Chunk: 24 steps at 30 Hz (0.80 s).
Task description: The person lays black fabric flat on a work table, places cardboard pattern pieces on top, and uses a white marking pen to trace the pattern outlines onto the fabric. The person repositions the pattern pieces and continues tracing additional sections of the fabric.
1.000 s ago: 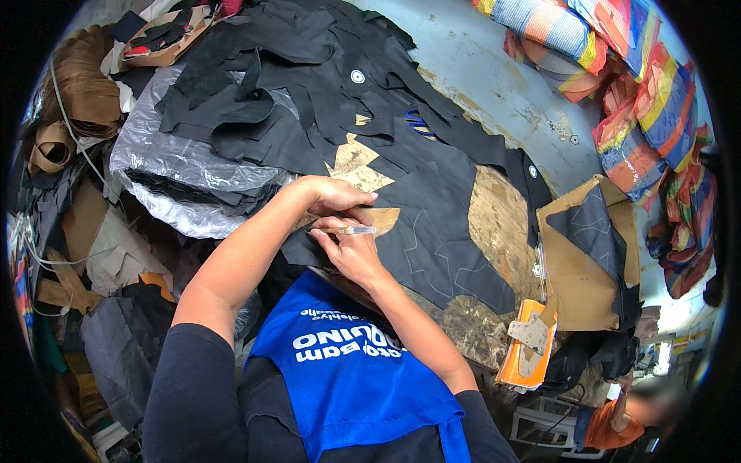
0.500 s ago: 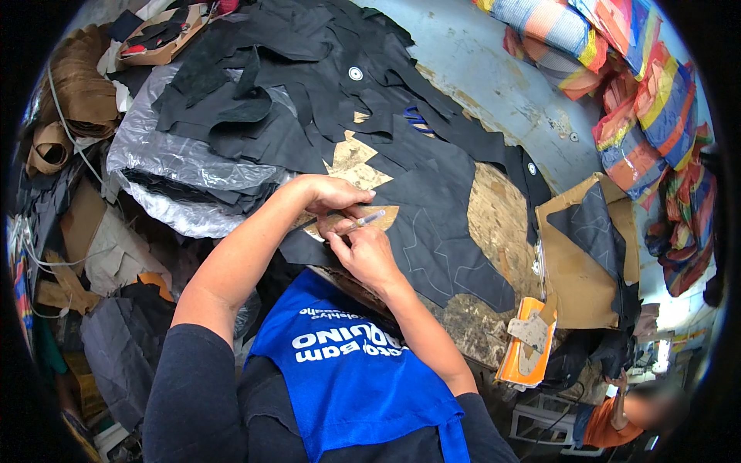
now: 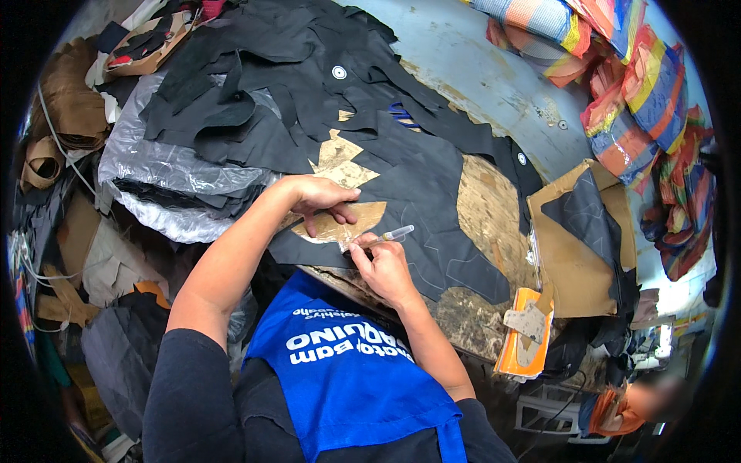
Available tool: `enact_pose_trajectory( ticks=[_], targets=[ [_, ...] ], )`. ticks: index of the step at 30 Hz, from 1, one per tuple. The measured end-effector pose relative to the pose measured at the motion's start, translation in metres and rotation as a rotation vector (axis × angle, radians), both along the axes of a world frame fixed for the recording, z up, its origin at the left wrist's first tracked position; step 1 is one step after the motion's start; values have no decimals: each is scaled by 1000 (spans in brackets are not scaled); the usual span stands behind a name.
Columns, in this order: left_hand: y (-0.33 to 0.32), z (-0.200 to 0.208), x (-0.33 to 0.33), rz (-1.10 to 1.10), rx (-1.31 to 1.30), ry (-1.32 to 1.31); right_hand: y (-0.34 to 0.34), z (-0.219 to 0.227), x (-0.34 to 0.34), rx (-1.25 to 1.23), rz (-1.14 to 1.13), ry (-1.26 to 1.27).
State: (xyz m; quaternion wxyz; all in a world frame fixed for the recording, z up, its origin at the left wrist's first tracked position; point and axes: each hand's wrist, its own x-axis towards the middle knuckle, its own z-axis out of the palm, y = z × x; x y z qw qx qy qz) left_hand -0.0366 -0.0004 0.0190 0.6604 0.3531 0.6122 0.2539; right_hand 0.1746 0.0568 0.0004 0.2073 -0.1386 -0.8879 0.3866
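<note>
1. On the table (image 3: 490, 212) lies a black sheet (image 3: 421, 174) bearing pale outlines.
2. The left hand (image 3: 315, 194) rests, fingers apart, on the tan template (image 3: 369, 216), which lies beneath them on the sheet.
3. The right hand (image 3: 386, 272) pinches the pen (image 3: 397, 233) between its fingers beside the template's near edge: seemingly tracing, which calls for steady left pressure and a close-held tip.

Bright overall, right-side glare, edges bowed into black

Left hand (image 3: 323, 199) on tan template (image 3: 369, 214) over black sheeting (image 3: 421, 174), by near edge of table (image 3: 471, 322); right hand (image 3: 388, 272) gripping a pen (image 3: 395, 234).
</note>
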Motion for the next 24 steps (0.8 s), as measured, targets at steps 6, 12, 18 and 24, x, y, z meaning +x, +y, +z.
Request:
enact_pose_trajectory(
  ticks=[6,12,18,24],
  targets=[
    [1,-4,0,42,-11,11,8,1,1,-94,42,-24],
    [1,-4,0,26,-3,13,11,-2,2,-103,49,30],
    [-4,0,8,3,74,154,22,-6,-2,285,-346,117],
    [-35,-18,51,162,433,1275,48,-30,-28,-413,-365,439]
  ],
)
